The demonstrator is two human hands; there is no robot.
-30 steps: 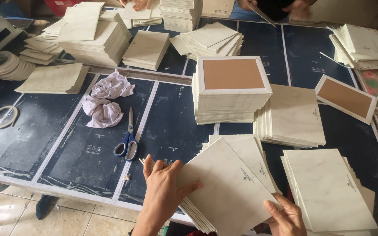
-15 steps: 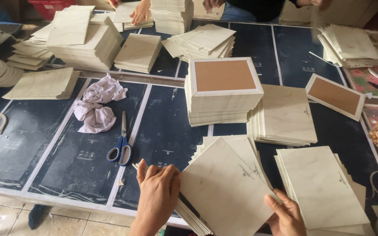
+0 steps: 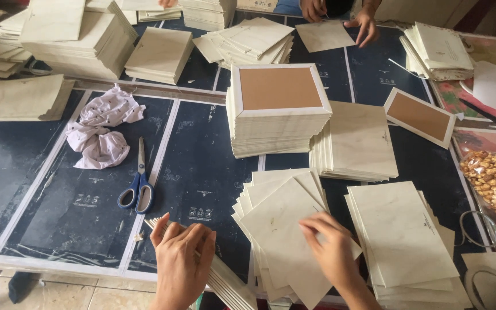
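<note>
Head view: looked down on a dark blue bench (image 3: 202,172) covered with stacks of pale cards.
Left hand (image 3: 182,261): lay palm down, fingers together, on a tilted bundle of cards (image 3: 228,284) at the near edge.
Right hand (image 3: 331,244): fingertips pinched the top card of the fanned pile (image 3: 279,224) in front of the person.
Fanned pile: lay near the front edge, between the bundle and another card stack (image 3: 400,232).
Nearby: blue-handled scissors (image 3: 138,186) and a crumpled cloth (image 3: 101,135) lay to the left.
Far side: another person's hand (image 3: 363,26) touched a card.
</note>
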